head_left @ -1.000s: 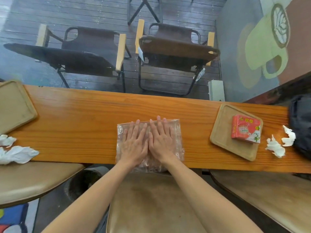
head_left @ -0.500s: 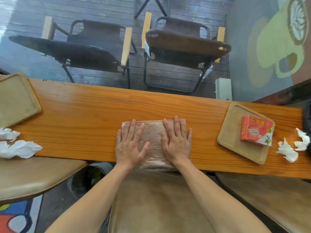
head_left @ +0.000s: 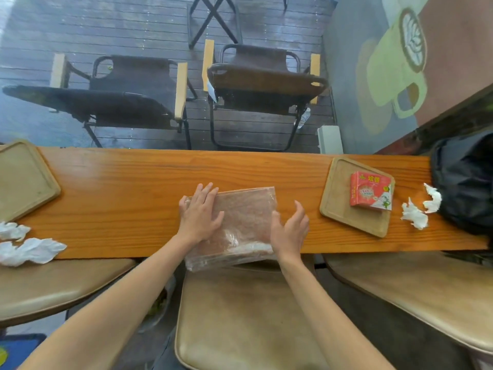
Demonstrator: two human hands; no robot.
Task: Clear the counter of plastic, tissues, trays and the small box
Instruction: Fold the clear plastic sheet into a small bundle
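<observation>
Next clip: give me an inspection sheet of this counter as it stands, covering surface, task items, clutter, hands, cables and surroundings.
Surface: long orange wooden counter, glossy.
Task items: clear plastic bag at centre, overhanging the near edge; red small box on the right wooden tray; second wooden tray far left; crumpled white tissues at left and right.
Clutter: black bag at the right end.
Hands: left hand flat on the plastic; right hand open at its right edge.
Cables: nothing seen.
Surroundings: two dark folding chairs beyond; tan stools below.
</observation>
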